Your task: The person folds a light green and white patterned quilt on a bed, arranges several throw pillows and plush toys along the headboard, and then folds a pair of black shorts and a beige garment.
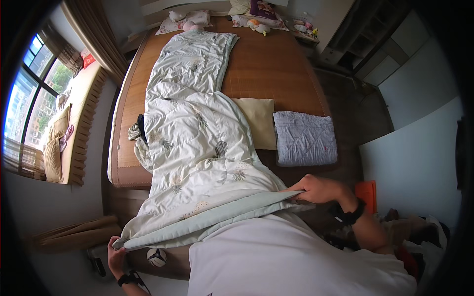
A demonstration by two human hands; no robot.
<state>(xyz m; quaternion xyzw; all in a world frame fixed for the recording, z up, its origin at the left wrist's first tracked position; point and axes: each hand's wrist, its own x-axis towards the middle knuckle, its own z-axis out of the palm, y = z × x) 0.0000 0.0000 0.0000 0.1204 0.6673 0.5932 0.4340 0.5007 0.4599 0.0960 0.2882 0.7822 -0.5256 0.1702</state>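
Note:
A pale quilt (pixel 197 128) with a pineapple print stretches lengthwise down the bed and over its foot towards me. My left hand (pixel 117 257) pinches its near left corner, low at the lower left. At the near right corner, my right hand (pixel 320 190) is closed on the quilt's edge, held higher than the left. Between the two hands the near edge hangs folded, showing a light green underside against my white shirt. The far part of the quilt lies rumpled on the brown mat (pixel 266 64).
Right of the quilt lie a cream cushion (pixel 256 121) and a folded grey quilted pad (pixel 305 139). Crumpled clothes (pixel 140 148) lie at the bed's left edge. Pillows and plush toys (pixel 257 27) sit at the head. A ball (pixel 157 257) rests on the floor; an orange box-like thing (pixel 366 196) stands at right.

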